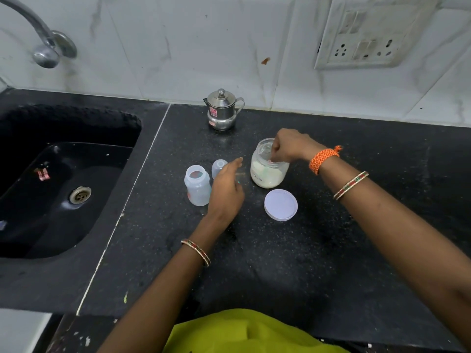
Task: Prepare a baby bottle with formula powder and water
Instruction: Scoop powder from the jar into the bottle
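My right hand is dipping into the clear, wide-mouthed jar of pale formula powder at centre frame, fingers curled down past the rim; whether that grip is clamped on a scoop, I cannot tell. My left hand is hovering just left of the jar, fingers relaxed and apart, holding nothing, ready to steady something. The translucent plastic baby bottle is standing open-mouthed at left centre on the black speckled desk, close enough for a short carry. Its small clear cap is sitting behind it, and the round white jar lid is lying flat below the jar, out of my way.
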A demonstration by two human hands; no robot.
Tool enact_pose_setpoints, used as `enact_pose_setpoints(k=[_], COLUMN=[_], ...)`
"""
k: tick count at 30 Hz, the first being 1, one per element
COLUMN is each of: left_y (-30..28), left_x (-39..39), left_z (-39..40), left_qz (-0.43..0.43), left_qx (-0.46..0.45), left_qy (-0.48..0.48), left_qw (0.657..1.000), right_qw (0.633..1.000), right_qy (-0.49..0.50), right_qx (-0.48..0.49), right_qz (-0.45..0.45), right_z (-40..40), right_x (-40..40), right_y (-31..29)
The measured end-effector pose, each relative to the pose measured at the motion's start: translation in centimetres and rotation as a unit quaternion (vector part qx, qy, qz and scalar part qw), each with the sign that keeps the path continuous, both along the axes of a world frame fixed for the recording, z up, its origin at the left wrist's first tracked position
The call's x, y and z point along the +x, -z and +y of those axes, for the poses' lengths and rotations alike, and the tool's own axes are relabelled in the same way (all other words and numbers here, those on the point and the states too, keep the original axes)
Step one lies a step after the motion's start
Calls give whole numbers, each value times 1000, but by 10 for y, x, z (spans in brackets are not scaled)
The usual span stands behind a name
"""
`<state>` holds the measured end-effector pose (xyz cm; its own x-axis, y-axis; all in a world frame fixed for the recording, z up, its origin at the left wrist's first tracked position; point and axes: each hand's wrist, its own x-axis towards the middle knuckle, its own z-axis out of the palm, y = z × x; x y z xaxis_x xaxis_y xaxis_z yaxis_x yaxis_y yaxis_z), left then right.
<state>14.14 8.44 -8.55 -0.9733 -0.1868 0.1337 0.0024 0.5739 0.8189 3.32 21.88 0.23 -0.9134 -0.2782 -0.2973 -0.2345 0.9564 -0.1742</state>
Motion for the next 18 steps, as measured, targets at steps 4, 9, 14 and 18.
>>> enact_pose_setpoints(k=[4,9,14,18], left_y=[-4,-7,-6,-10], left_x=[2,2,0,-6], left_z=[-2,-4,-1,3], left_qz=[26,37,12,-4], left_qx=[3,9,-5,-73], left_qy=[-12,-19,21,81], left_qw=[1000,999,1000,994], right_qw=[998,995,989,992], right_qy=[16,57,57,47], right_qx=[-43,-83,-84,-62], right_qz=[-41,-6,104,103], right_z=[5,14,6,-5], right_x=[-2,-6,1,5], right_y=[-7,-13,1,12])
